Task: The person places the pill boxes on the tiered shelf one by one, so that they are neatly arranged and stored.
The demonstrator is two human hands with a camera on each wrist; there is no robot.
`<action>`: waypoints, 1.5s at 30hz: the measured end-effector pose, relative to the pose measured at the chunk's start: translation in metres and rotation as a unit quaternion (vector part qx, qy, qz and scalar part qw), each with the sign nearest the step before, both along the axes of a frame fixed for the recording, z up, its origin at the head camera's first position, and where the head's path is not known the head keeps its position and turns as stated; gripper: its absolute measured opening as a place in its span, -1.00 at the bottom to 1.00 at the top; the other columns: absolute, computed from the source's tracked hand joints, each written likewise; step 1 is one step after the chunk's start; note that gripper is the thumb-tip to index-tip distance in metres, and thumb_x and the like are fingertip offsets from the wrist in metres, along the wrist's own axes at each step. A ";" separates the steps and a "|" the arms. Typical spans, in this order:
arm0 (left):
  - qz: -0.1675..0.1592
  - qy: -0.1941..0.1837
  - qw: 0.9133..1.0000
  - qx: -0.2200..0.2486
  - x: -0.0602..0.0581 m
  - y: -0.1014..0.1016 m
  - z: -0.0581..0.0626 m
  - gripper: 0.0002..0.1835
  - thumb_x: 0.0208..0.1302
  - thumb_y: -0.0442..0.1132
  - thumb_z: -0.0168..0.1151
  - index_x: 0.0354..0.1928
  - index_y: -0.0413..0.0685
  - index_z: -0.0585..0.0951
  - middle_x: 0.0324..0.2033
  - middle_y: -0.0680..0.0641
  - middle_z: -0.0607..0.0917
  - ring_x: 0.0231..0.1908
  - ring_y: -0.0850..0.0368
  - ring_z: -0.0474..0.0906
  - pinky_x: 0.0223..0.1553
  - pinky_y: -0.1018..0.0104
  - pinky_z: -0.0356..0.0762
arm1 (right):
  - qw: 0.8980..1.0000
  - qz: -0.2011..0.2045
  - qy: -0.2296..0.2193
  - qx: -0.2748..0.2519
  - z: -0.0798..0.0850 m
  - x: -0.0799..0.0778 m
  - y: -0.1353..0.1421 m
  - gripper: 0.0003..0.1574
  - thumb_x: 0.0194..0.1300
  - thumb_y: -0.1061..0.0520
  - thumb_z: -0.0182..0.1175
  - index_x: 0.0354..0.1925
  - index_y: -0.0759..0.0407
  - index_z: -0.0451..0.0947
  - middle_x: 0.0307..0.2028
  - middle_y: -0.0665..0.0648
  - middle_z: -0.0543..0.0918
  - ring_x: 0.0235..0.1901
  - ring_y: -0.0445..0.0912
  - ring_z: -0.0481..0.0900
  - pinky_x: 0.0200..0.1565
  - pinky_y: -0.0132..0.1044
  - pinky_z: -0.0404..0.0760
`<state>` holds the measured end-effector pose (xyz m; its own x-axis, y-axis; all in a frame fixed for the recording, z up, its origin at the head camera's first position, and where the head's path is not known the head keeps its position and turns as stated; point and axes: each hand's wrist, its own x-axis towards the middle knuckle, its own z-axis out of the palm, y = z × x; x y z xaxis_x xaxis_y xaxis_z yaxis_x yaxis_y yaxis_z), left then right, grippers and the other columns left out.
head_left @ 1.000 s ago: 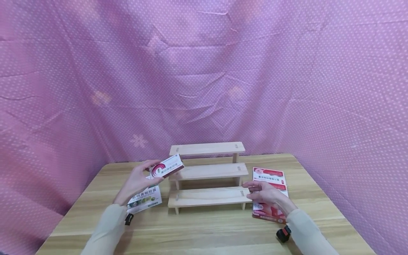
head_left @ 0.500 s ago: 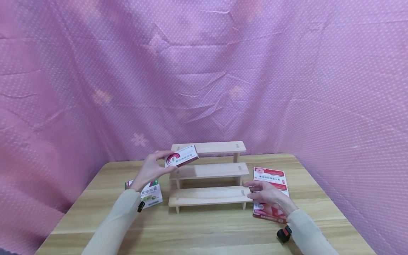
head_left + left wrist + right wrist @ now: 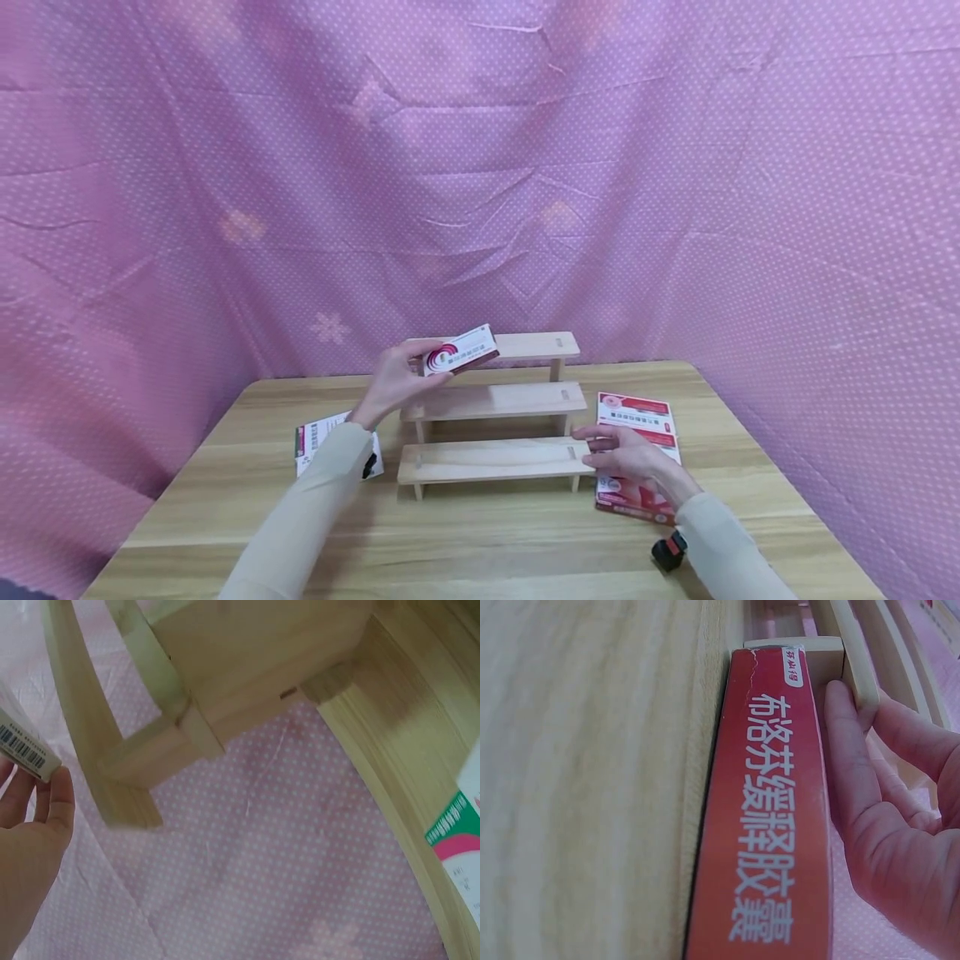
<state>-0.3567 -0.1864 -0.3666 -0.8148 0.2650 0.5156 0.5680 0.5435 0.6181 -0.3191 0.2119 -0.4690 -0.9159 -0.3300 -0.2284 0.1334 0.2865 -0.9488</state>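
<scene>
My left hand [image 3: 393,382] grips a white medicine box [image 3: 461,350] with red arcs on its face. The box is tilted and overlaps the left part of the top tier of a three-tier wooden display rack [image 3: 491,461]. Its barcode end shows in the left wrist view, fingers at its lower edge. At the rack's right end, my right hand [image 3: 633,460] pinches the end of the lowest tier between thumb and fingers, as the right wrist view shows. Beside and below that hand lies a red medicine box [image 3: 765,810] on the table.
White medicine boxes [image 3: 313,435] lie left of the rack, partly hidden by the left sleeve. Red and white medicine boxes [image 3: 637,415] lie to its right, partly behind the right hand. A pink dotted cloth [image 3: 480,183] hangs behind the wooden table [image 3: 480,542].
My left hand has carried the white box right and away from me, from beside the rack to over its top tier. My right hand keeps its place on the lowest tier.
</scene>
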 end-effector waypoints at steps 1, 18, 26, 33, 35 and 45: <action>0.004 -0.002 1.000 0.002 -0.002 0.003 -0.001 -0.41 -0.02 -0.16 0.54 0.14 0.03 0.64 0.07 -0.08 0.67 -0.12 0.06 0.61 -0.15 0.14 0.69 | 1.000 -0.004 -0.003 -0.001 0.000 0.000 0.000 -0.35 0.18 0.14 0.38 0.25 0.13 0.49 0.24 0.30 0.46 0.16 0.05 0.50 0.10 -0.12 0.66; 0.000 -0.008 1.000 0.013 -0.016 0.038 -0.001 -0.44 -0.06 -0.14 0.56 0.08 0.04 0.67 0.02 -0.03 0.69 0.03 0.04 0.50 0.14 -0.02 0.47 | 0.999 0.028 -0.001 -0.040 -0.003 0.001 0.003 -0.30 0.23 0.19 0.33 0.31 0.25 0.39 0.07 0.25 0.53 -0.07 -0.07 0.60 -0.01 -0.22 0.69; -0.015 -0.022 1.000 -0.005 -0.027 0.052 0.002 -0.34 -0.05 -0.13 0.57 0.17 -0.03 0.61 -0.02 -0.05 0.69 -0.17 0.13 0.55 -0.14 0.33 0.57 | 1.000 0.010 -0.007 -0.018 -0.001 -0.001 0.001 -0.28 0.18 0.15 0.37 0.30 0.17 0.43 0.13 0.28 0.50 -0.03 -0.04 0.57 0.02 -0.18 0.69; -0.020 -0.037 0.999 -0.026 -0.033 0.066 0.002 -0.35 0.00 -0.11 0.55 0.18 -0.07 0.59 0.02 -0.07 0.68 -0.11 0.11 0.56 -0.04 0.23 0.59 | 1.000 0.001 -0.007 -0.009 0.000 0.000 0.002 -0.28 0.17 0.19 0.37 0.29 0.16 0.44 0.16 0.32 0.47 0.02 0.01 0.55 0.02 -0.16 0.69; -0.020 -0.044 0.998 -0.030 -0.034 0.070 0.002 -0.37 0.02 -0.10 0.53 0.18 -0.08 0.59 0.02 -0.07 0.68 -0.10 0.11 0.57 -0.03 0.26 0.58 | 1.000 0.002 -0.009 -0.011 0.000 0.000 0.001 -0.28 0.17 0.18 0.37 0.30 0.17 0.43 0.16 0.32 0.46 0.03 0.01 0.55 0.02 -0.16 0.69; -0.014 -0.065 0.998 -0.011 -0.036 0.081 0.000 -0.35 0.06 -0.10 0.50 0.19 -0.19 0.55 0.06 -0.13 0.66 0.03 0.03 0.62 0.09 0.29 0.62 | 0.999 0.022 -0.006 -0.030 -0.001 0.002 0.001 -0.28 0.19 0.20 0.35 0.30 0.22 0.41 0.09 0.30 0.50 -0.04 -0.01 0.58 0.00 -0.18 0.70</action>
